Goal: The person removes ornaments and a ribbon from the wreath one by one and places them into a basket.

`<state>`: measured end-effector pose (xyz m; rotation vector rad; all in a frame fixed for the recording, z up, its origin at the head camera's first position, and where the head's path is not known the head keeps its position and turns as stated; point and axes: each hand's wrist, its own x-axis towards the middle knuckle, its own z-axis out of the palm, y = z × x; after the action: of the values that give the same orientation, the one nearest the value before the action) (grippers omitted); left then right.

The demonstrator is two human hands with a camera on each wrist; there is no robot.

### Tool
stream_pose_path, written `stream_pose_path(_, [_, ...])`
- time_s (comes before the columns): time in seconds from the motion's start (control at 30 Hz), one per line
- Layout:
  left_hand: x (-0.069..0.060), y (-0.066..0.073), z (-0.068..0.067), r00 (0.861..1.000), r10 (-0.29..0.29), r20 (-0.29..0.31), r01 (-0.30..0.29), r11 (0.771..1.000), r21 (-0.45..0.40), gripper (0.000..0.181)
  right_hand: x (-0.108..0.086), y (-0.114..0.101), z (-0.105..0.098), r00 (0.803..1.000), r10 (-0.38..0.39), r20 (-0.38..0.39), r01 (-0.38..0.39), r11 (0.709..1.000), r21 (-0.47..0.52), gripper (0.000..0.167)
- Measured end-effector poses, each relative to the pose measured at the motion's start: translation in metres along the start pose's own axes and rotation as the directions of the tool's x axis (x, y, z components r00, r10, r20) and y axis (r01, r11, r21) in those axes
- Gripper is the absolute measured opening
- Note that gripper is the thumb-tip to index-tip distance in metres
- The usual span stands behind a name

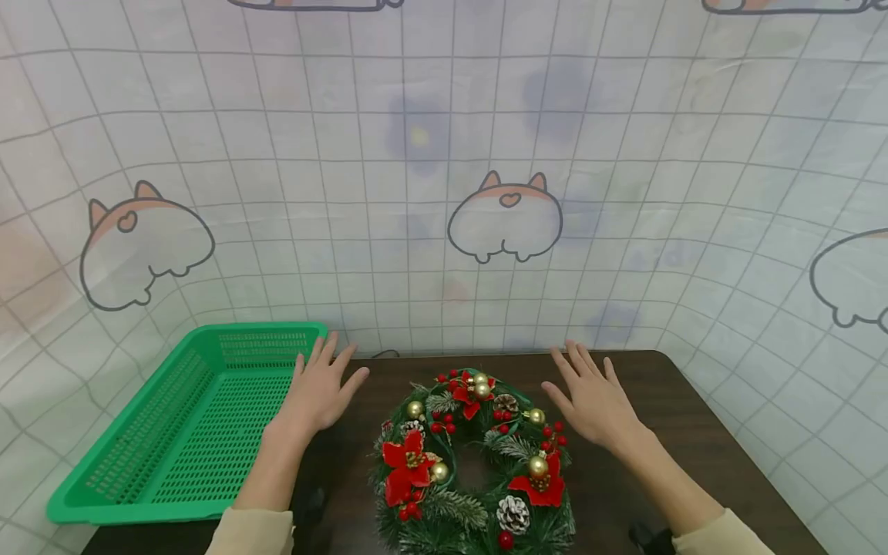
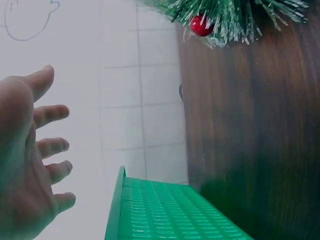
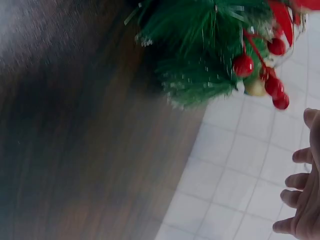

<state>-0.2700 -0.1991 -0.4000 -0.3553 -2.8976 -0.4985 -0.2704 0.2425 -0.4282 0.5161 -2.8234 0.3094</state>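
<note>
A green Christmas wreath (image 1: 454, 509) with red poinsettias, gold baubles, pinecones and red berries lies on the dark wooden table, its lower edge cut off in the head view. To its left, my left hand (image 1: 322, 393) is held with fingers spread, palm down, near the right rim of a green plastic basket. My right hand (image 1: 593, 397) is likewise spread on the wreath's other side, holding nothing. Both wrist views show the fingers straight or slightly bent, apart from the wreath's frosted sprigs (image 2: 235, 22) and red berries (image 3: 274, 86).
The green basket (image 1: 208, 428) with slotted walls stands at the table's left. The dark table (image 1: 694, 439) ends at a white curtain (image 1: 388, 231) with a grid and cartoon animal drawings. Small dark objects lie by both forearms, their kind unclear.
</note>
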Motion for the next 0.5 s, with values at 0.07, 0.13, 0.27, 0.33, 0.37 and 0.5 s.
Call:
stream_pose_path(0.07, [-0.004, 0.003, 0.002, 1.0, 0.02, -0.021, -0.02, 1.0, -0.011, 0.065, -0.003, -0.006, 0.0, 1.0, -0.018, -0.01, 0.018, 1.0, -0.004, 0.069])
stream_pose_path(0.13, [-0.008, 0.007, 0.004, 0.998, 0.044, -0.041, -0.044, 0.999, -0.017, 0.063, -0.006, -0.011, 0.002, 0.999, -0.038, -0.021, 0.037, 0.999, -0.006, 0.067])
stream_pose_path(0.27, [-0.018, 0.017, 0.008, 0.992, 0.094, -0.084, -0.095, 0.995, -0.016, 0.058, -0.011, -0.019, 0.005, 0.995, -0.082, -0.059, 0.082, 0.997, 0.002, 0.061])
stream_pose_path(0.33, [-0.022, 0.021, 0.009, 0.989, 0.115, -0.097, -0.117, 0.993, -0.016, 0.054, -0.013, -0.024, 0.007, 0.99, -0.107, -0.091, 0.109, 0.994, 0.008, 0.057])
stream_pose_path(0.37, [-0.024, 0.023, 0.01, 0.987, 0.125, -0.101, -0.127, 0.992, -0.017, 0.053, -0.014, -0.026, 0.007, 0.986, -0.122, -0.11, 0.124, 0.992, 0.012, 0.055])
stream_pose_path(0.5, [-0.03, 0.03, 0.015, 0.982, 0.163, -0.096, -0.168, 0.985, -0.043, 0.046, -0.018, -0.036, 0.009, 0.972, -0.17, -0.165, 0.175, 0.984, 0.018, 0.048])
